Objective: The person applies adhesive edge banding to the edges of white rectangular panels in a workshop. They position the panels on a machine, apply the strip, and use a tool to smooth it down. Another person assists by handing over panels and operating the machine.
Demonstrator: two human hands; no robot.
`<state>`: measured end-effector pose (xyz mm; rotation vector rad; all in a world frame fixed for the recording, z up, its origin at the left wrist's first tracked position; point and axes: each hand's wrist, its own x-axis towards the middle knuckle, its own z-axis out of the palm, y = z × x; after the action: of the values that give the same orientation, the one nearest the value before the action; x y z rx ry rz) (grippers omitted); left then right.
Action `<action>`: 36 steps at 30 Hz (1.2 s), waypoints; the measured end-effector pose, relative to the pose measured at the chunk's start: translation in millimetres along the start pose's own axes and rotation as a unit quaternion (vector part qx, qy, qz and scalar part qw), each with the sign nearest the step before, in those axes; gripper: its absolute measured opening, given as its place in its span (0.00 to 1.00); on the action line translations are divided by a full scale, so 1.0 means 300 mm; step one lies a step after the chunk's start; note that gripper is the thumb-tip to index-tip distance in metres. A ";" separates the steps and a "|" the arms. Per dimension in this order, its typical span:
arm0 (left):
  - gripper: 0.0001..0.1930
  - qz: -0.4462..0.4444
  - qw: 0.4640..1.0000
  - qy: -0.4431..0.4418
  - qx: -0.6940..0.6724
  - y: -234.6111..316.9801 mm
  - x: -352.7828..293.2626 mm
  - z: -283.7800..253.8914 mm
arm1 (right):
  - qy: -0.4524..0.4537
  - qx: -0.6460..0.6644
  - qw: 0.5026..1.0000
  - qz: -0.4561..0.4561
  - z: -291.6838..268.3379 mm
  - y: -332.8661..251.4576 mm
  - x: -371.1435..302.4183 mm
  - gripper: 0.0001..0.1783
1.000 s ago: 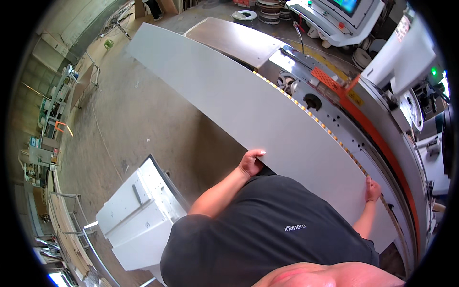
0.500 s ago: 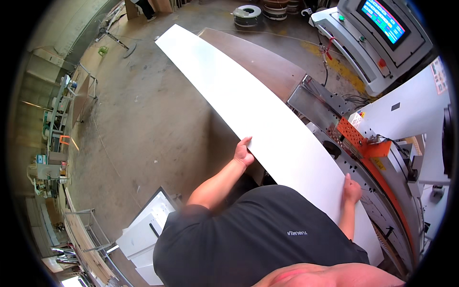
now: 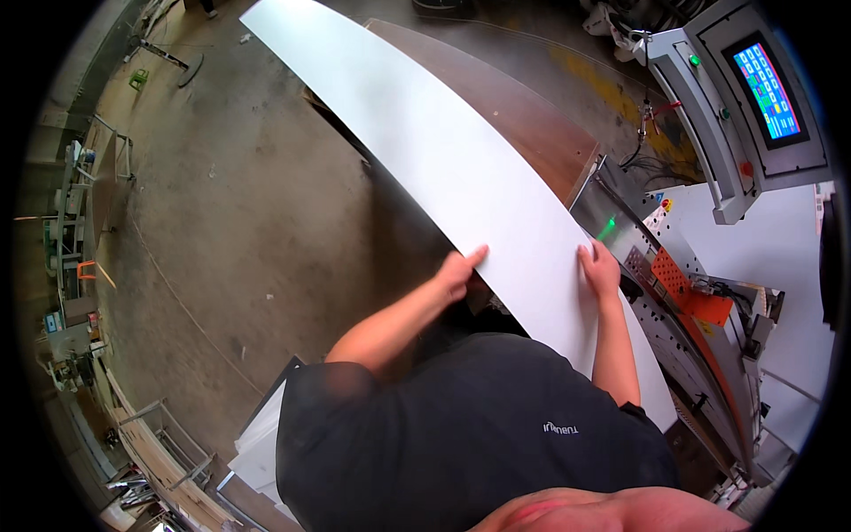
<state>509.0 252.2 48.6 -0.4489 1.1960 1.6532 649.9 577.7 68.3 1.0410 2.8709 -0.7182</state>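
Note:
A long white panel (image 3: 417, 151) stretches from the far left toward my body, bent by the fisheye view. My left hand (image 3: 461, 271) grips its left edge, thumb on the top face and fingers underneath, out of sight. On the opposite edge my right hand (image 3: 600, 268) holds on, its thumb on top and the other fingers curled over the side. Behind the panel's right edge lies a brown board (image 3: 514, 111), partly covered by it. The machine's metal bed (image 3: 620, 217) runs along the right, with a small green light spot on it.
At the upper right stands a control console (image 3: 709, 115) with a lit screen (image 3: 768, 90). An orange perforated bracket (image 3: 678, 275) sits on the machine at right. White panels (image 3: 261, 443) are stacked at lower left. A trolley frame (image 3: 164, 434) and workbenches line the far left.
My right hand has moved forward along the panel's right edge. The panel has shifted and reaches farther up the view. A green light spot now shows on the machine, and my view has turned somewhat.

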 end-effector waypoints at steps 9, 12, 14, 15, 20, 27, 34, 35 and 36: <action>0.17 0.252 0.891 0.156 0.343 0.170 0.066 -0.170 | 0.017 -0.082 0.989 -0.125 0.064 -0.092 -0.009 0.40; 0.20 0.248 0.908 0.097 0.324 0.011 0.016 -0.153 | 0.051 -0.126 0.986 -0.102 0.095 0.050 -0.113 0.43; 0.22 0.234 0.935 0.046 0.262 -0.155 0.000 -0.176 | 0.079 -0.124 0.984 -0.104 0.096 0.104 -0.156 0.43; 0.21 0.228 0.943 0.039 0.240 -0.243 -0.029 -0.187 | 0.092 -0.123 0.982 -0.106 0.097 0.126 -0.173 0.43; 0.19 0.168 0.962 0.136 0.167 -0.681 -0.260 -0.271 | 0.131 -0.128 0.973 -0.139 0.117 0.177 -0.219 0.41; 0.13 0.155 0.919 0.363 0.019 -1.399 -0.659 -0.382 | 0.100 -0.112 0.980 -0.130 0.105 0.204 -0.291 0.46; 0.10 0.149 0.835 0.500 -0.176 -1.875 -0.972 -0.441 | 0.060 -0.145 0.983 -0.096 0.067 0.372 -0.308 0.48; 0.10 0.148 0.820 0.507 -0.220 -1.921 -1.000 -0.486 | 0.079 -0.156 0.982 -0.077 0.060 0.406 -0.320 0.48; 0.10 0.154 0.804 0.517 -0.250 -1.969 -1.037 -0.533 | 0.069 -0.173 0.980 -0.064 0.042 0.419 -0.352 0.48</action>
<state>1117.4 -39.2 -77.9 -1.7396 1.6212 2.0651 807.0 593.1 21.0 0.8970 3.0451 -0.1373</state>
